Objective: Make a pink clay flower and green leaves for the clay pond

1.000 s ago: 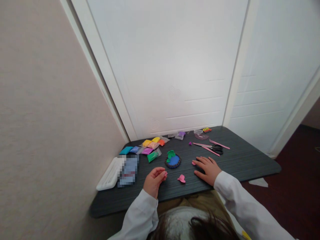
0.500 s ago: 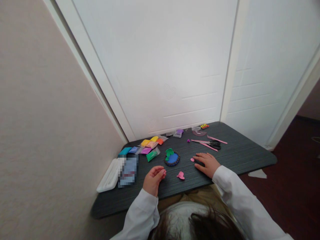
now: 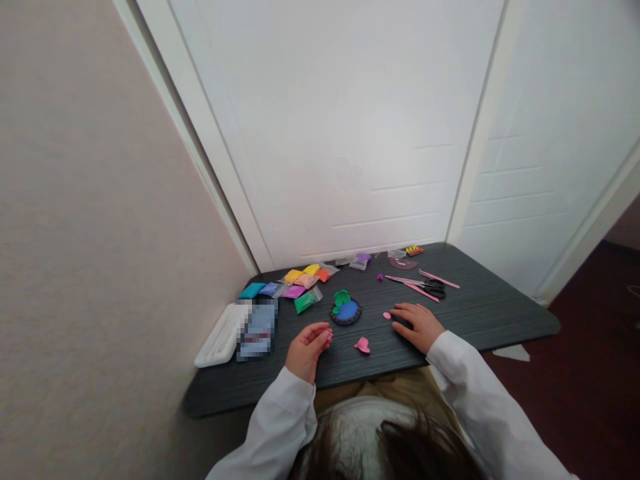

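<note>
My left hand (image 3: pixel 306 352) is closed in a pinch above the near side of the table, gripping a small piece of pink clay (image 3: pixel 328 340) that the fingers partly cover. My right hand (image 3: pixel 419 327) lies over the tabletop, palm down, fingers apart and nothing in them. Just left of its fingertips is a flat pink clay disc (image 3: pixel 387 315). Between the hands lies a folded pink clay petal shape (image 3: pixel 363 345). Farther back sits a round clay piece (image 3: pixel 350 311) with a blue middle, a dark beaded rim and green leaf shapes on its left.
Several colored clay packets (image 3: pixel 294 291) lie at the back left, beside a white tray (image 3: pixel 223 337) and a blurred-out packet (image 3: pixel 257 330). Black-handled scissors (image 3: pixel 434 288), pink tweezers (image 3: pixel 440 278) and a protractor (image 3: pixel 403 264) are at the back right. A wall borders the table (image 3: pixel 485 300).
The camera view has shifted slightly, so the table appears a little higher and turned. Both hands keep nearly the same poses, the left still pinching the pink clay.
</note>
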`<action>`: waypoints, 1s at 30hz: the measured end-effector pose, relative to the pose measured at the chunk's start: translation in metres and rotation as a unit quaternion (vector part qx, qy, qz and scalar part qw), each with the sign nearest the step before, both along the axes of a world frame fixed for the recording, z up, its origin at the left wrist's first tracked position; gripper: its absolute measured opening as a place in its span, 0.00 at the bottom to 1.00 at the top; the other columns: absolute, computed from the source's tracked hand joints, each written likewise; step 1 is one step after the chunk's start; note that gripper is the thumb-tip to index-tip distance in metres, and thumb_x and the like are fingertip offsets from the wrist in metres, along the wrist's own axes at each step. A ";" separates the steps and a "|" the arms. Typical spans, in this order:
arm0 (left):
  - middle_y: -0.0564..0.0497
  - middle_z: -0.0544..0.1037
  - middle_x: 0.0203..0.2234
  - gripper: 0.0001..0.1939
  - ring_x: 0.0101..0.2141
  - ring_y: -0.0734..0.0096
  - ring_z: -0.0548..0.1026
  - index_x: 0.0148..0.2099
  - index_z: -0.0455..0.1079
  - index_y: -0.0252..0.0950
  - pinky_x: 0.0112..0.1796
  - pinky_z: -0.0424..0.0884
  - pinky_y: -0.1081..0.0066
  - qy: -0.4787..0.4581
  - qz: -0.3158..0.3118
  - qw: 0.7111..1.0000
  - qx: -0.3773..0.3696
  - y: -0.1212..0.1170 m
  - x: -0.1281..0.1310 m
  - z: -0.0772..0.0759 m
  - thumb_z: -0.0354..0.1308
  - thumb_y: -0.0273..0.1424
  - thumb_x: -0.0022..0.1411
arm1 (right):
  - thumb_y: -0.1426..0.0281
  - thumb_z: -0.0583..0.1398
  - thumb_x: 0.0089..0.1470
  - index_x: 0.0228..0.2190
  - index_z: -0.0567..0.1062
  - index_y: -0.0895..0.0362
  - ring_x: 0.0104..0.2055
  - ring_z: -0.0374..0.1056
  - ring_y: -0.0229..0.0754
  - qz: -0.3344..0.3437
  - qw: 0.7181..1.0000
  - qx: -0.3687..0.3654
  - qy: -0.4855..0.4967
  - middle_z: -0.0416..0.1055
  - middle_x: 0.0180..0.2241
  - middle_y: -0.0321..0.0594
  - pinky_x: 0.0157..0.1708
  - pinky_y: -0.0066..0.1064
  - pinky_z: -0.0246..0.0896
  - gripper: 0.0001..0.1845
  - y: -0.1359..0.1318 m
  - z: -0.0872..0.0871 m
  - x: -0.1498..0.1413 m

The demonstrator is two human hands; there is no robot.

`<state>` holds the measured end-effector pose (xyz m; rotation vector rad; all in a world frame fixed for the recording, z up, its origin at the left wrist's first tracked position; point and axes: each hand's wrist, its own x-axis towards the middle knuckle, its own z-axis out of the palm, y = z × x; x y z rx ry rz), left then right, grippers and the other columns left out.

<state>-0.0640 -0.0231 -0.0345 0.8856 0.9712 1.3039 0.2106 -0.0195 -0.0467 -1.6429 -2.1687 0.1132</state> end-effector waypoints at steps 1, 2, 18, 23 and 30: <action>0.50 0.75 0.25 0.14 0.25 0.78 0.71 0.33 0.69 0.31 0.28 0.66 0.77 -0.001 0.000 1.000 0.000 0.000 0.000 0.000 0.63 0.27 0.40 | 0.57 0.48 0.50 0.45 0.66 0.50 0.52 0.55 0.43 0.000 1.000 0.000 0.001 0.63 0.48 0.39 0.51 0.42 0.44 0.22 0.000 0.000 0.000; 0.49 0.75 0.25 0.14 0.25 0.78 0.71 0.33 0.69 0.31 0.28 0.66 0.77 -0.002 -0.001 1.000 0.001 0.000 0.000 0.000 0.63 0.27 0.40 | 0.57 0.48 0.50 0.45 0.66 0.50 0.51 0.55 0.43 0.001 1.000 0.001 0.004 0.63 0.48 0.39 0.51 0.42 0.44 0.22 0.000 0.001 0.000; 0.50 0.74 0.26 0.13 0.25 0.79 0.70 0.35 0.68 0.32 0.29 0.66 0.77 -0.028 0.004 1.000 0.007 0.002 -0.001 -0.003 0.61 0.26 0.43 | 0.58 0.48 0.50 0.44 0.67 0.51 0.51 0.56 0.44 0.014 1.000 0.001 0.019 0.63 0.48 0.42 0.51 0.45 0.46 0.21 0.003 -0.001 0.002; 0.49 0.74 0.27 0.14 0.27 0.78 0.71 0.36 0.69 0.32 0.30 0.66 0.76 -0.034 0.013 0.999 0.011 0.002 -0.001 -0.003 0.61 0.25 0.42 | 0.58 0.48 0.50 0.44 0.67 0.51 0.51 0.56 0.44 0.013 1.000 -0.003 0.019 0.63 0.48 0.42 0.51 0.45 0.46 0.21 0.003 -0.001 0.002; 0.51 0.73 0.26 0.13 0.28 0.78 0.71 0.34 0.69 0.32 0.29 0.65 0.77 -0.043 0.027 0.999 0.012 0.004 -0.002 -0.005 0.61 0.24 0.41 | 0.58 0.48 0.50 0.43 0.67 0.51 0.51 0.57 0.43 0.007 1.000 0.009 0.020 0.64 0.47 0.41 0.51 0.44 0.46 0.21 0.003 -0.001 0.002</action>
